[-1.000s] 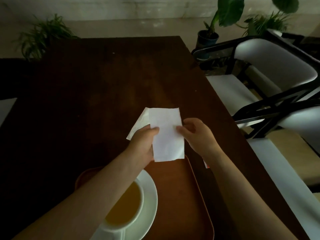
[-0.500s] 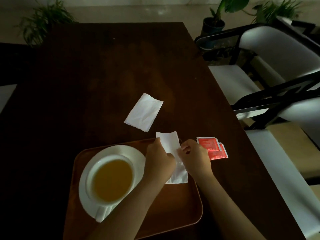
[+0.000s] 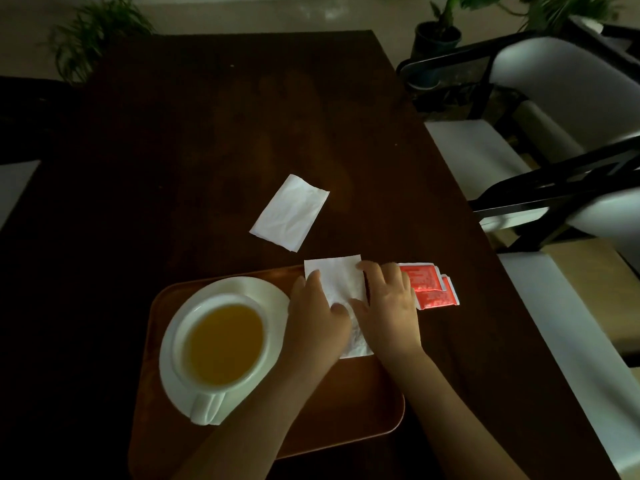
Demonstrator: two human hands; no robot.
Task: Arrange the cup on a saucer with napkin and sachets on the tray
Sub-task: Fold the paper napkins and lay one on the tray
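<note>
The fingers (image 3: 341, 311) of the left hand (image 3: 317, 320) lie spread and flat on a white folded napkin (image 3: 341, 289), pressing it down onto the tray (image 3: 363, 403); they are not closed around it. The fingers (image 3: 372, 268) of the right hand (image 3: 389, 311) are likewise spread, thumb and fingertips resting on the napkin's right edge, laid on it rather than gripping. The napkin lies at the tray's far right corner, its far edge reaching over the tray rim toward the table (image 3: 242, 133).

Nearer than the fingers and to their left, the brown rounded tray carries a white saucer (image 3: 176, 386), and on the saucer stands a white cup (image 3: 221, 344) filled almost to the brim with a yellow-amber liquid. The cup's handle (image 3: 206, 408) points toward the person. The saucer's right rim sits just beside the left hand.

Just right of the right-hand fingers, off the tray on the dark wooden table, lie two red sachets (image 3: 427, 289), white-edged and overlapping. They carry pale printing, too small and blurred to read.

Beyond the fingers, a second white napkin (image 3: 290, 213) lies folded and slanted on the table, apart from the tray. Farther right stand white-cushioned chairs (image 3: 554, 98) with dark frames, and potted plants (image 3: 438, 32) sit past the table's far end.
</note>
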